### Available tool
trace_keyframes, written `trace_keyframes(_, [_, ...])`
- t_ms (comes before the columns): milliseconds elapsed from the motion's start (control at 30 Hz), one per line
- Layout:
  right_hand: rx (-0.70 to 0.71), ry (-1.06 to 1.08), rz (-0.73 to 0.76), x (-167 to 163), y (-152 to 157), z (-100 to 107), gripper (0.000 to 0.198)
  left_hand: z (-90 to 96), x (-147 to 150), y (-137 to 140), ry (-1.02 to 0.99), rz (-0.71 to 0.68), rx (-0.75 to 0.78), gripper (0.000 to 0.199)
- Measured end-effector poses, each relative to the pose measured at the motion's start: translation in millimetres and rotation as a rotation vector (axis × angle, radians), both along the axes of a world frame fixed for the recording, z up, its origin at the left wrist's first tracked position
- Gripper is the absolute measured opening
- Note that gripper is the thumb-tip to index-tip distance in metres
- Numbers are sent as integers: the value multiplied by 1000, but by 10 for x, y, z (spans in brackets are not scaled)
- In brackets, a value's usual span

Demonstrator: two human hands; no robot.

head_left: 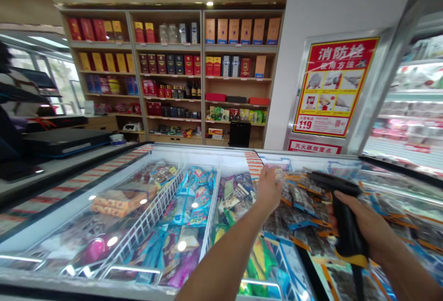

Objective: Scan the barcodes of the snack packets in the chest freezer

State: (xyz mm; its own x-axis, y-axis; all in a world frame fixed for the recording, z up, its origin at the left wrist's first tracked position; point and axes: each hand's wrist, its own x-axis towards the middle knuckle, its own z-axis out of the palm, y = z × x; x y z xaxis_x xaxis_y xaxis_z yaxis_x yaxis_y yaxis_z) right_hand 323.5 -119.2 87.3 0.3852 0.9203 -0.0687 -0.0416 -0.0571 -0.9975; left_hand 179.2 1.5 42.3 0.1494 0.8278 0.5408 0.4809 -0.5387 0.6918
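My right hand (pixel 360 220) is wrapped round the grip of a black barcode scanner (pixel 348 220) with a yellow band and a cable running down. The scanner's head sits over a pile of clear packets with orange and blue edges (pixel 304 199) in the right part of the chest freezer (pixel 204 148). My left hand (pixel 269 189) reaches forward to the left edge of that pile, beside the striped strip on the freezer's divider. Its fingers are curled, and their tips are partly hidden, so what they grip is unclear.
White wire baskets (pixel 166 195) hold blue ice-cream packets (pixel 195 195) and boxes in the freezer's left part. A counter with a black flat device (pixel 65 142) stands at the left. Behind are shelves of boxed goods (pixel 168 63) and a red fire-hydrant sign (pixel 335 86).
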Motion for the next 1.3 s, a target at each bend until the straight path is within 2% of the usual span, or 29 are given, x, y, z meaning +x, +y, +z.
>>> trace_keyframes(100, [-83, 20, 115, -357, 99, -11, 28, -75, -666, 162, 103, 189, -16, 47])
trace_keyframes(233, [-50, 36, 242, -901, 262, -65, 27, -202, -1751, 317, 282, 560, -100, 44])
trace_keyframes(300, [-42, 40, 313, -1152, 350, -88, 26, -268, -2232, 339, 355, 699, -163, 44])
trace_keyframes(400, [-31, 50, 400, -1466, 478, -92, 24, -369, -2758, 330, 450, 830, -242, 44])
trace_keyframes(467, [-33, 43, 428, -1628, 557, -85, 23, -417, -2952, 309, 521, 849, -292, 43])
trace_keyframes(567, [-49, 26, 431, -1786, 662, -99, 22, -403, -3014, 253, 614, 797, -315, 38])
trace_keyframes(667, [-67, -1, 425, -1844, 737, -156, 23, -275, -2894, 189, 703, 732, -277, 37])
trace_keyframes(733, [-77, -24, 426, -1844, 764, -200, 26, -167, -2794, 164, 752, 668, -304, 33])
trace_keyframes(833, [-98, -18, 408, -1816, 782, -251, 26, -66, -2724, 155, 737, 625, -322, 29])
trace_keyframes(933, [-142, -5, 382, -1783, 799, -292, 23, -94, -2783, 145, 686, 686, -361, 36])
trace_keyframes(1000, [-163, -26, 386, -1768, 806, -312, 24, -157, -2863, 130, 656, 679, -413, 44])
trace_keyframes(1100, [-132, -42, 404, -1771, 795, -315, 25, -237, -2973, 113, 597, 646, -369, 41])
trace_keyframes(1200, [-102, -47, 420, -1796, 769, -300, 24, -254, -3015, 108, 595, 495, -288, 28])
trace_keyframes(1300, [-107, -32, 431, -1813, 763, -303, 23, -249, -2980, 89, 624, 352, -245, 28])
